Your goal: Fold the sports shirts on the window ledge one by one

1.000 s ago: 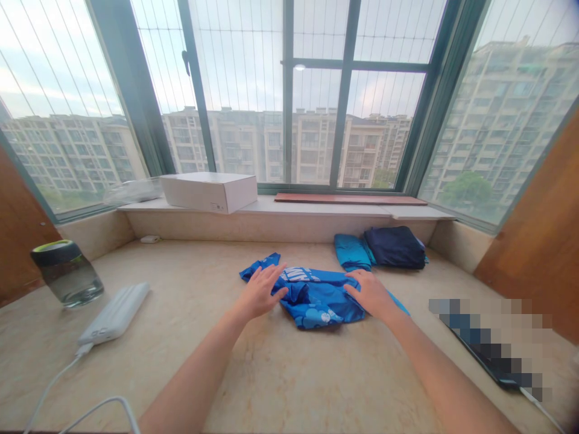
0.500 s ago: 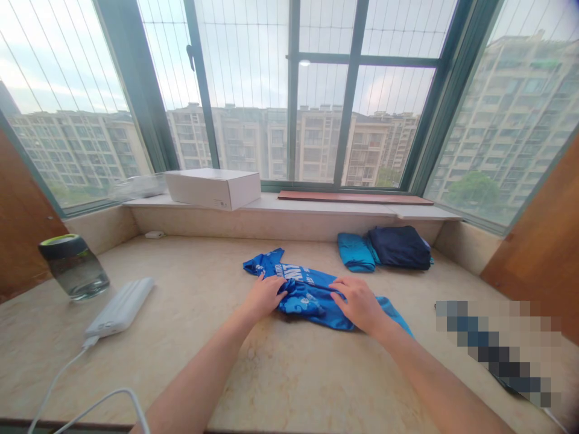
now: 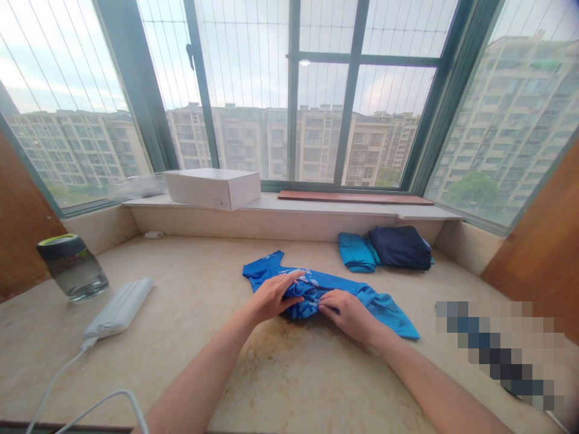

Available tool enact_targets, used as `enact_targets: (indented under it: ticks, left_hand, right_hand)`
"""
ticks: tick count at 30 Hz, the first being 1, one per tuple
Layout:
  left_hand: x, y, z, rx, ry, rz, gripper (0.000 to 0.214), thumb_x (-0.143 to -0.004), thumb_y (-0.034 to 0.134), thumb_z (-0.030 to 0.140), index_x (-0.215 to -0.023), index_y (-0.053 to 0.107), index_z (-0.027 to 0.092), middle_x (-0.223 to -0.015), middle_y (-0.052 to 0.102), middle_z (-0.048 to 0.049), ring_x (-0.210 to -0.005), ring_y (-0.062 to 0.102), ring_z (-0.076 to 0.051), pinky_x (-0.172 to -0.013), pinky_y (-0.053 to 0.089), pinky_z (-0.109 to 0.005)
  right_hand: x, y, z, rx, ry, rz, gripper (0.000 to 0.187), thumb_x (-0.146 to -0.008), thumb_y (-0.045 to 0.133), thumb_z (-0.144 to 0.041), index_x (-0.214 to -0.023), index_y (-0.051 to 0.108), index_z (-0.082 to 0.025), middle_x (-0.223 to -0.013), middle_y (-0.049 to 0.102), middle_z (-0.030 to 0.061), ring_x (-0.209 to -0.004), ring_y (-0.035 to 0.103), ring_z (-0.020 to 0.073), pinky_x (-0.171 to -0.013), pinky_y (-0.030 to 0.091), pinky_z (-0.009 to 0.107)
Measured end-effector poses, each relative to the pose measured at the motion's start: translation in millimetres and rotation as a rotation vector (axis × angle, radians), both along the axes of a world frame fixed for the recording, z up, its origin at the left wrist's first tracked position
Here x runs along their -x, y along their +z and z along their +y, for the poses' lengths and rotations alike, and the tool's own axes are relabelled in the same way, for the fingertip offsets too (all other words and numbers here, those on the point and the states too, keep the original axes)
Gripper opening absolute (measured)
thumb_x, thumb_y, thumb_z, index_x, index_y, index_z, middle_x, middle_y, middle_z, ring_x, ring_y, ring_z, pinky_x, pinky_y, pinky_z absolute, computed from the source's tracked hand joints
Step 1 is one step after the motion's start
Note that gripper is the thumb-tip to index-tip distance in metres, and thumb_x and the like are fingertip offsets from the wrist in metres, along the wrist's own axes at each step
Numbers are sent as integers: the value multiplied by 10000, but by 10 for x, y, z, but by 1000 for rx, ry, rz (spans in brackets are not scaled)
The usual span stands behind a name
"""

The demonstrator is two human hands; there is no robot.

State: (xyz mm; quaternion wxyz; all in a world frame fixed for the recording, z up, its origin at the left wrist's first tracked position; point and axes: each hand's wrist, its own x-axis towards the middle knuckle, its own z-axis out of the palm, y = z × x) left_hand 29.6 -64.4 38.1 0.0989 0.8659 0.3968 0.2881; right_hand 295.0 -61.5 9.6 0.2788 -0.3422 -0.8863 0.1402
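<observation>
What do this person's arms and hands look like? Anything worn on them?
Both the left hand and the right hand are ungloved, five-fingered human hands. The forearms are bare where they show: no sleeves, watch or bracelet. No rings or markings can be made out.

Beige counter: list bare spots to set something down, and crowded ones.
Bare: the stretch between the white power bank and blue garment; the front patch between the forearms; the gap between folded clothes and pixelated area. Crowded: the middle, where the left hand and right hand are on the garment, and the left side, with bottle, power bank and cable.
</observation>
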Motion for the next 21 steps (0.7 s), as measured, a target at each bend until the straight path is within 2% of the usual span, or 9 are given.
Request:
enact_targets:
  ticks: [2, 4, 7, 9, 11, 13, 16, 18, 21]
  left_hand:
    - [37, 7, 2, 21, -46, 49, 743, -893, 679, 409, -1537, 348, 245, -1237, 687, -90, -1151, 634, -248, -1058, 442, -374]
    - [77, 18, 9, 42, -66, 94, 844, -861, 710, 392, -1572, 283, 237, -1213, 694, -94, -1167, 619, -265, -1079, 416, -402]
    - [134, 48, 17, 59, -46, 146, 800, -903, 632, 424, -1586, 262, 232, -1329, 642, -119, -1261, 559, -294, -1113, 377, -436]
    - [164, 61, 27, 48, -21, 165, 707, -951, 541, 460, -1575, 301, 230, -1427, 578, -127, -1318, 514, -308, -1130, 358, -451]
    - [189, 46, 49, 27, 26, 167, 626, -977, 484, 472, -1544, 373, 233, -1474, 540, -122, -1340, 499, -311, -1134, 359, -453]
    - [215, -6, 87, 6, 113, 165, 579, -973, 498, 446, -1503, 441, 223, -1468, 545, -127, -1343, 500, -313, -1132, 370, -455]
    - [274, -121, 158, 8, 240, 195, 566, -931, 569, 378, -1461, 491, 195, -1448, 561, -151, -1350, 498, -324, -1132, 376, -471]
    - [325, -184, 198, 48, 261, 232, 565, -922, 580, 378, -1449, 503, 188, -1462, 548, -157, -1362, 489, -329, -1138, 371, -476]
    - [386, -218, 231, 98, 268, 261, 553, -917, 590, 419, -1422, 534, 200, -1463, 548, -155, -1356, 494, -343, -1130, 375, -485]
  right_hand:
    - [-77, 39, 64, -15, -140, 63, 301, -1007, 492, -326, -957, 766, -213, -994, 767, 69, -932, 694, 228, -886, 517, 352]
    - [-210, 66, 156, -64, -343, 77, 338, -1006, 447, -323, -937, 756, -204, -969, 764, 90, -907, 695, 247, -851, 521, 363]
    - [-474, 68, 314, -131, -647, 11, 336, -979, 428, -282, -971, 748, -179, -993, 754, 134, -925, 686, 287, -859, 516, 407]
    - [-623, 51, 395, -142, -715, -2, 322, -952, 429, -230, -1025, 737, -167, -1042, 747, 142, -978, 677, 293, -914, 506, 433]
    - [-694, 31, 432, -144, -619, 50, 329, -944, 428, -209, -1080, 725, -165, -1108, 736, 133, -1059, 659, 280, -983, 490, 441]
    - [-671, 17, 418, -138, -415, 101, 329, -962, 454, -253, -1152, 707, -165, -1202, 710, 128, -1159, 624, 266, -1045, 467, 439]
    - [-526, 11, 325, -76, -146, 48, 392, -959, 558, -363, -1299, 650, -192, -1346, 644, 122, -1269, 567, 268, -1105, 422, 459]
    - [-430, 17, 255, -26, -60, -33, 457, -933, 626, -413, -1353, 621, -231, -1388, 619, 110, -1300, 546, 282, -1120, 397, 483]
    - [-367, 29, 204, 9, -63, -113, 415, -914, 664, -431, -1297, 670, -269, -1339, 654, 93, -1260, 570, 291, -1091, 408, 491]
